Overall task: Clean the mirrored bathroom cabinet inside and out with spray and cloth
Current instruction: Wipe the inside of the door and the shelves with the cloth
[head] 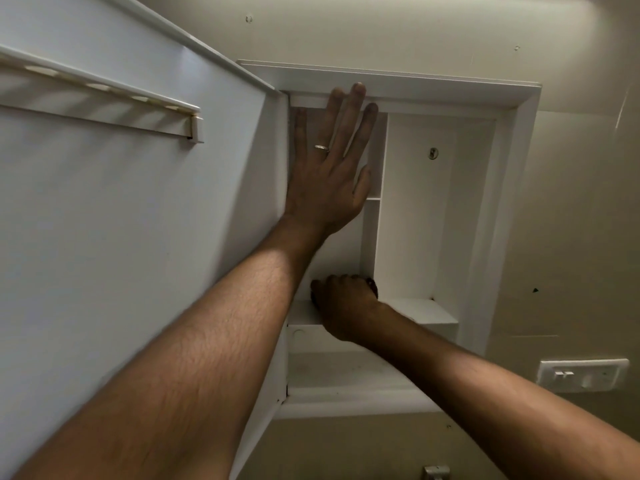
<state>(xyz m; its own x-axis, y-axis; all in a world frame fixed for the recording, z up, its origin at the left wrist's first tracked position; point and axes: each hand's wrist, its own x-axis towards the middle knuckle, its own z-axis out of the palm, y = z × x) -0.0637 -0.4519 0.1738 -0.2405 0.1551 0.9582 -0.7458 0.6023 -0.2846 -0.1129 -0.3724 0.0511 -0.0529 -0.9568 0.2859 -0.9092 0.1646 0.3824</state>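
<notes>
My right hand (341, 304) sits low in the cabinet (519, 109), knuckles toward me and fingers curled down over something dark at the front edge of the middle shelf (426, 311); only a sliver of that dark thing shows past my fingertips, so I take it for the cloth (371, 283) but cannot swear to it; the hand is clenched round it, not lying slack. My left hand (329, 174) is higher, flat and spread, a ring (322, 147) on one finger, its fingertips reaching the inner top frame and its palm laid against the upper left compartment beside the hinge; it grips nothing and seems only to brace me.

What matters for the next wipe is this: the shelf runs left to right, away from my right hand toward the tall open compartment (415, 209) on the right, past the upright divider (375, 216) that stands just above my knuckles; so the unwiped length lies to the right, and the right hand is the nearer one to it, the left being well above.

The door (138, 202) stands swung open on my left, its inner face toward me with a small rail (104, 105) on it; no spray bottle is in view; a switch plate (581, 374) sits on the wall to the lower right.
</notes>
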